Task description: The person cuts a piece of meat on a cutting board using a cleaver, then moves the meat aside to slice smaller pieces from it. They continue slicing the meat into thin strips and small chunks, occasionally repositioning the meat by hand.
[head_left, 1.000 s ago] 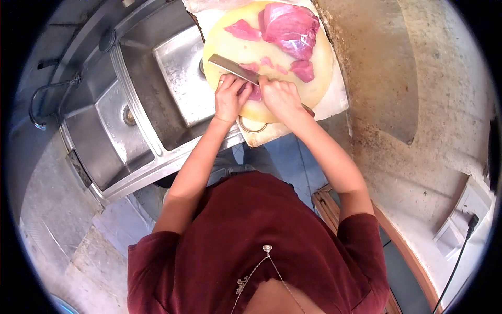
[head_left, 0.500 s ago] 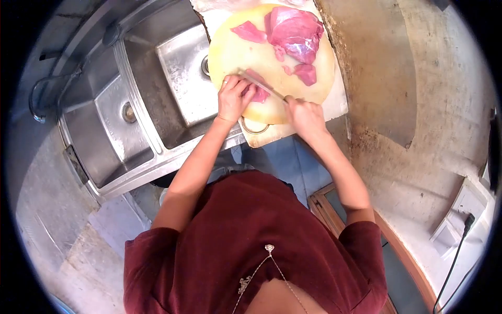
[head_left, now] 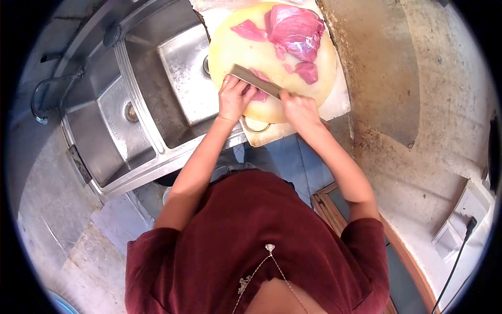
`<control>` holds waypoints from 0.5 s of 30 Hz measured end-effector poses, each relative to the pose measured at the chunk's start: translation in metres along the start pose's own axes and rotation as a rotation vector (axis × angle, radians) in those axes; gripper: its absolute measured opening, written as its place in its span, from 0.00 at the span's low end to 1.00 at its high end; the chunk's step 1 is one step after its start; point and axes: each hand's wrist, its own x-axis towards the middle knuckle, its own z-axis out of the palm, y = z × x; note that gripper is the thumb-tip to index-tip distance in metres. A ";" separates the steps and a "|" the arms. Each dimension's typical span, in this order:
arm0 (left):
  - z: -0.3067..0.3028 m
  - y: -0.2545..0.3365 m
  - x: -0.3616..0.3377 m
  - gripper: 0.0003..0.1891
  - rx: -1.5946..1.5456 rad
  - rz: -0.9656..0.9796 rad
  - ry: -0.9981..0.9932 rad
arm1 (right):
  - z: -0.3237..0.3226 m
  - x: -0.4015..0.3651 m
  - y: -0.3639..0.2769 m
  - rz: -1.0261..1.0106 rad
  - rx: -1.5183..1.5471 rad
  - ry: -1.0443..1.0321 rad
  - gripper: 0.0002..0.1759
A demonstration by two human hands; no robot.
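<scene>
My right hand (head_left: 300,109) is wrapped round the handle of a broad-bladed knife (head_left: 256,81), its blade slanting up to the left over a piece of pink meat (head_left: 260,94). Bent fingers of my left hand (head_left: 233,96) press on that piece beside the blade, which partly hides it. Both hands are over a round yellowish cutting board (head_left: 230,47). Farther back on the board lie a large chunk of meat (head_left: 295,31), a flat piece (head_left: 249,30) at its left and a smaller piece (head_left: 307,72) below it.
A metal double sink (head_left: 151,78) adjoins the board on the left, with a faucet (head_left: 39,104) at its far side. A stained wall (head_left: 376,68) stands close on the right. Lower right, a black plug (head_left: 471,225) sits in a socket.
The knife blade has tilted, so its broad flat side now shows, and my right hand has shifted slightly left. My left hand stays in nearly the same place.
</scene>
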 end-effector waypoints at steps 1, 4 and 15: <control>0.001 -0.001 -0.001 0.12 -0.017 -0.001 -0.001 | 0.001 -0.010 0.006 0.001 -0.026 0.021 0.04; 0.001 -0.003 -0.003 0.10 0.012 -0.018 -0.027 | 0.002 -0.019 0.008 0.046 -0.049 -0.015 0.05; -0.001 0.002 0.003 0.08 -0.008 0.068 0.059 | -0.022 0.029 0.017 0.117 0.128 -0.055 0.09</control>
